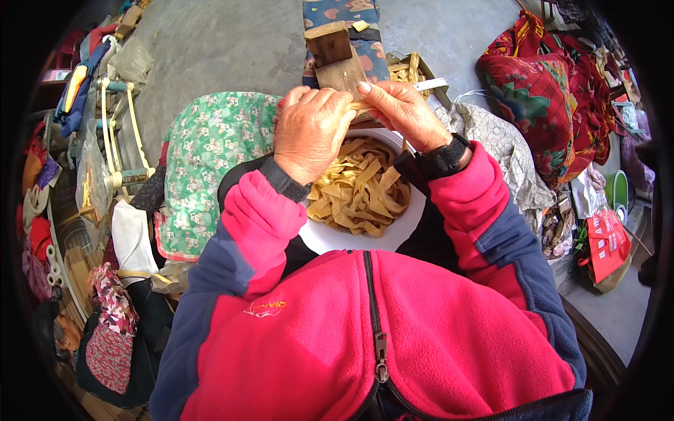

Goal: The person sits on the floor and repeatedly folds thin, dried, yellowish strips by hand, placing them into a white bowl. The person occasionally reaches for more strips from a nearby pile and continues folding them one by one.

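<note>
Above a white bowl, my left hand and my right hand face each other, close together. Both pinch a narrow straw-coloured strip, a short stretch of which shows between the fingers. Long, flat strips of the same colour lie in loose coils in the bowl, which rests at my lap. Just beyond my fingers rises a wooden piece with an upright block at its far end. My left fingertips are partly hidden behind the back of that hand.
Blue printed cloth covers a support under the wooden piece. A box of straw-coloured pieces stands at its right. Green patterned cloth lies left. Another person sits at lower left, near a cream rack. Red floral fabric is heaped right.
</note>
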Tool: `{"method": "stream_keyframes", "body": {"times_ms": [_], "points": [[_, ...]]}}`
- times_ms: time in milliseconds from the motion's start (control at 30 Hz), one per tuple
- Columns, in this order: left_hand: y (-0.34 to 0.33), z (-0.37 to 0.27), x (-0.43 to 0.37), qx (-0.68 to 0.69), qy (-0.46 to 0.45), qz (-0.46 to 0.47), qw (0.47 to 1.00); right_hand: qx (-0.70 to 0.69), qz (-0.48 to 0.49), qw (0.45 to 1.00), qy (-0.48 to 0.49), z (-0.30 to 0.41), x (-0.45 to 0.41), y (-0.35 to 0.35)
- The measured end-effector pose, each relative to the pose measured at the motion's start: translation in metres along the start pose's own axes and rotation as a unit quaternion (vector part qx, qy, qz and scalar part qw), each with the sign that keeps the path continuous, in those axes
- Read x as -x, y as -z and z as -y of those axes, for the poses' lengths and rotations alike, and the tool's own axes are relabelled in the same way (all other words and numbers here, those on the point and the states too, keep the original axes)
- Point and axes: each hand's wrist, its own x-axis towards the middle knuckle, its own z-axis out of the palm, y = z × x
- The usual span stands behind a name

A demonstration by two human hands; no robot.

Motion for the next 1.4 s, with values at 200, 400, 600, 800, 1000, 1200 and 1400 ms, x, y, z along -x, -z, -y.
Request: {"method": "stream_keyframes", "body": {"times_ms": [200, 400, 600, 800, 1000, 1200, 1400], "points": [[-0.009, 0.020, 0.004, 0.034, 0.055, 0.005, 0.998, 0.029, -0.029, 0.997, 0.067, -0.011, -0.020, 0.006], [-0.023, 0.032, 0.000, -0.009, 0.115, 0.042, 0.992, 0.184, -0.115, 0.968, 0.125, -0.035, -0.039, 0.002], [-0.015, 0.015, 0.006, 0.038, 0.121, 0.022, 0.992, 0.171, -0.078, 0.976, 0.113, -0.027, -0.024, 0.001], [0.005, 0.000, 0.000, 0.704, 0.292, 0.127, 0.635, -0.024, 0.028, 0.996, 0.080, -0.011, -0.014, -0.003], [0.026, -0.001, -0.007, 0.560, 0.112, 0.029, 0.820, -0.013, 0.084, 0.996, 0.024, 0.008, 0.009, 0.000], [0.012, -0.011, -0.006, 0.074, 0.006, 0.071, 0.995, -0.070, 0.033, 0.996, -0.032, 0.006, 0.007, -0.003], [-0.003, -0.015, -0.003, 0.112, 0.043, -0.069, 0.990, -0.308, 0.024, 0.950, -0.054, 0.000, -0.004, 0.000]]}}
